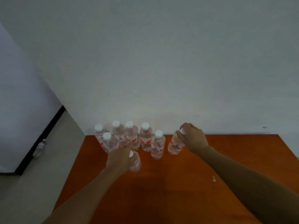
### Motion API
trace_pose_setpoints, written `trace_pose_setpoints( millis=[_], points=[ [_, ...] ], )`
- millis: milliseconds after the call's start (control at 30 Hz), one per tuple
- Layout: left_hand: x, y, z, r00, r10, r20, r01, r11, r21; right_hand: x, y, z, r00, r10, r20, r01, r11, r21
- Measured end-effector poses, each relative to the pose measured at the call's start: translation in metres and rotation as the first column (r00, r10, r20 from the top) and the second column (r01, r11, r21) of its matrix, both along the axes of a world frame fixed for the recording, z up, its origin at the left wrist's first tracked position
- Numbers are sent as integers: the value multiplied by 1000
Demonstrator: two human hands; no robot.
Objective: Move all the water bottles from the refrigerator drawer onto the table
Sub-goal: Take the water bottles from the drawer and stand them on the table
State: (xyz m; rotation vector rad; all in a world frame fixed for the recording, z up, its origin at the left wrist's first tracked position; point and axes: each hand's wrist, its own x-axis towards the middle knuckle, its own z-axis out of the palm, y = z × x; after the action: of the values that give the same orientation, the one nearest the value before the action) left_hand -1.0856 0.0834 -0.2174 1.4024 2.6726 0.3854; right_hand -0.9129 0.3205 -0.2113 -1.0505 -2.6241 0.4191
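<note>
Several clear water bottles (146, 139) with white caps and red labels stand upright at the far edge of the orange-brown table (178, 191). My left hand (120, 157) grips the top of one bottle (135, 164) that stands in front of the group. My right hand (193, 137) holds another bottle (175, 144) by its cap, at the right end of the group, its base at the tabletop. The refrigerator drawer is out of view.
A grey wall rises right behind the table. The white refrigerator (21, 97) with a black base stands at the left on the grey floor. One more bottle (40, 147) shows beside its black edge. A small pale scrap (214, 178) lies on the table.
</note>
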Motion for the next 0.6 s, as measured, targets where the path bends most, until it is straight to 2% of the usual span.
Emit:
trace_pose_setpoints(
  millis=[233, 367, 600],
  points=[
    [-69, 25, -20, 999, -33, -13, 33, 999, -7, -61, 9, -23, 997, -28, 75, 32, 998, -50],
    [-88, 34, -25, 999, -15, -36, 13, 999, -37, -77, 12, -33, 985, 11, 171, 2, 997, -75],
    [-92, 37, -27, 997, 14, -70, -17, 999, -42, -96, 7, -32, 994, -1, 113, 17, 990, -138]
  ],
)
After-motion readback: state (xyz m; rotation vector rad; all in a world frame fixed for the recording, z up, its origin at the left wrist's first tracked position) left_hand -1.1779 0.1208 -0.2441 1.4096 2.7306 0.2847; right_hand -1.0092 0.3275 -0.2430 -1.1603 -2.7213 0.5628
